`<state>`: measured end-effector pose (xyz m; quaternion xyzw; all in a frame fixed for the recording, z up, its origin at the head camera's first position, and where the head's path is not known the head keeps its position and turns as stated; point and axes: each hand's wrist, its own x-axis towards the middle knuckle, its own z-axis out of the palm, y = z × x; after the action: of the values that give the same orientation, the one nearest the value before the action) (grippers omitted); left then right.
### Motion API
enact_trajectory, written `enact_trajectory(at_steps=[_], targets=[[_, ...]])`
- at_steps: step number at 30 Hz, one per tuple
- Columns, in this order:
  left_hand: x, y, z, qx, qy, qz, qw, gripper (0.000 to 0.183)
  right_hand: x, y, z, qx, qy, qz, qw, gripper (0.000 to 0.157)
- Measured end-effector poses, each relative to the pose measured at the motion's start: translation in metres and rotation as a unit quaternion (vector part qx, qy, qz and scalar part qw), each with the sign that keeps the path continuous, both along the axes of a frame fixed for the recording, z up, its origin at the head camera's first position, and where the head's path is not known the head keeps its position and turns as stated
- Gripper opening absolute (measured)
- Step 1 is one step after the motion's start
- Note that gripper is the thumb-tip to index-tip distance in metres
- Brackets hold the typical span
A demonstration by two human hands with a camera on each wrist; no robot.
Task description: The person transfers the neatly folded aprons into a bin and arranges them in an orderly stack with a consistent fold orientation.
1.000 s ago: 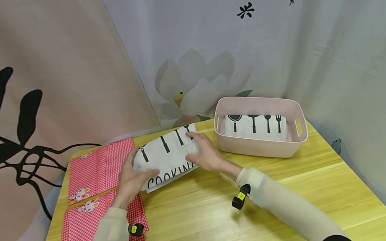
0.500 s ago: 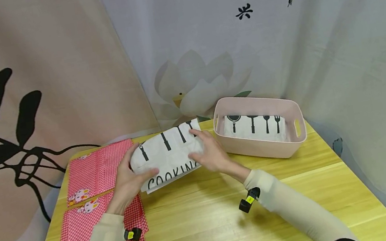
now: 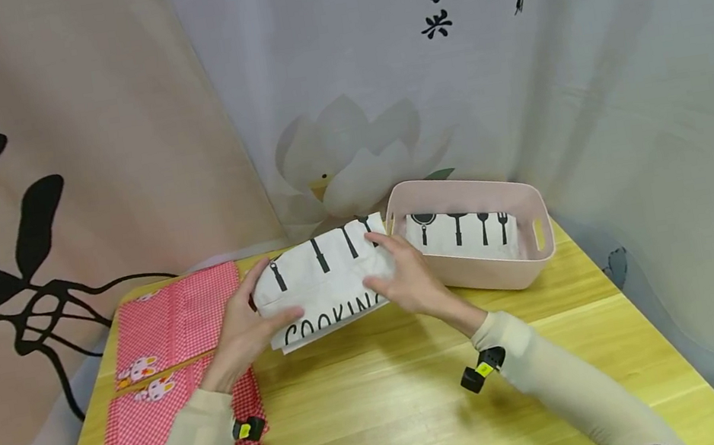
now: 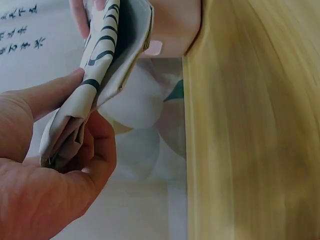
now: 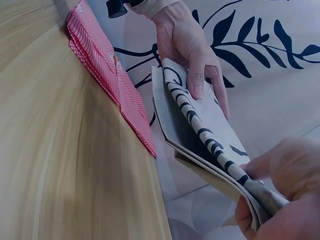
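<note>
Above the counter (image 3: 359,422), near the pink basket (image 3: 490,276), you are holding a folded white cloth (image 3: 320,282) lettered COOKING, tilted and clear of the surface. Your left hand (image 3: 244,333) is gripping one end, thumb on the lettered face, fingers (image 4: 102,142) curling behind; your right hand (image 3: 413,275) is pinching the other. A similarly printed cloth (image 3: 466,235) is lying inside the basket; red checked cloths (image 3: 177,318) are lying to your left. Probable step: stowing the folded piece, not yet done. Next move seems to be calling for firm pinching, then level lowering, folds intact.
</note>
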<state>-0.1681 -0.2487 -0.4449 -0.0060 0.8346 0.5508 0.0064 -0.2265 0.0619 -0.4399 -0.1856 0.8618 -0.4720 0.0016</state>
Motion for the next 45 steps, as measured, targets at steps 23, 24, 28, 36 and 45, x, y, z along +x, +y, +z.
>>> enact_trajectory(at_steps=[23, 24, 28, 36, 45], targets=[[-0.028, 0.048, 0.005, -0.021, 0.030, -0.080, 0.9961, 0.114, 0.007, 0.063, 0.013, 0.000, 0.012, -0.039, 0.999, 0.083], [-0.029, 0.050, 0.005, -0.025, 0.032, -0.081, 0.9959, 0.113, 0.008, 0.065, 0.013, 0.001, 0.012, -0.040, 0.999, 0.083], [-0.034, 0.056, 0.005, -0.027, 0.039, -0.089, 0.9949, 0.111, 0.009, 0.073, 0.014, 0.002, 0.016, -0.050, 0.999, 0.083], [-0.045, 0.073, 0.015, -0.020, 0.052, -0.101, 0.9933, 0.111, 0.009, 0.091, 0.019, -0.011, 0.015, -0.072, 0.997, 0.080], [-0.059, 0.100, 0.021, -0.027, 0.065, -0.122, 0.9900, 0.110, 0.009, 0.125, 0.021, -0.039, -0.012, -0.082, 0.996, 0.076]])
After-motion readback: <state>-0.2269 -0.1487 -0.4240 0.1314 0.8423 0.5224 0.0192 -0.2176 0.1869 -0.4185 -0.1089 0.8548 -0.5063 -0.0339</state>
